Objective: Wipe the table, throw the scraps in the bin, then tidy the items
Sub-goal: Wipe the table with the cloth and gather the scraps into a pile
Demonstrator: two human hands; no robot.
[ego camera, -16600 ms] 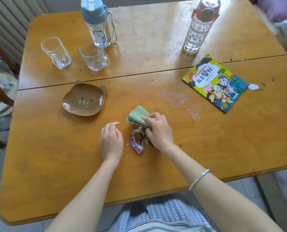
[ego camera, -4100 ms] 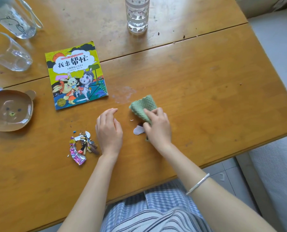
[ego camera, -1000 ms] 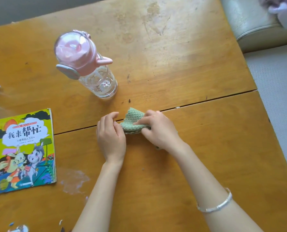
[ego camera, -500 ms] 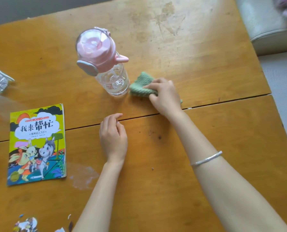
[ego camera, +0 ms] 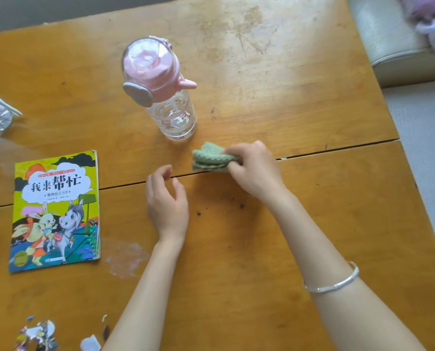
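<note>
Protruding left of right hand (ego camera: 255, 171) grip, cloth (ego camera: 208, 158) (green)

On wooden table (ego camera: 312, 224), green cloth (ego camera: 208, 158) in right hand (ego camera: 255, 172), near pink-lidded bottle (ego camera: 172, 115).

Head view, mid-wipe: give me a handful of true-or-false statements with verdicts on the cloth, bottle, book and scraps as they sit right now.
1. The right hand grips the green knitted cloth. True.
2. The pink-lidded clear plastic bottle stands upright just beyond the cloth. True.
3. The left hand holds the bottle. False: it holds nothing, its fingers loosely curled over the wooden table.
4. The yellow picture book leans against the bottle. False: it lies flat, apart from the bottle, on the person's left.
5. The table is free of scraps. False: colourful paper scraps lie at the near left.
6. Dark crumbs lie beside the left hand. True.
</note>
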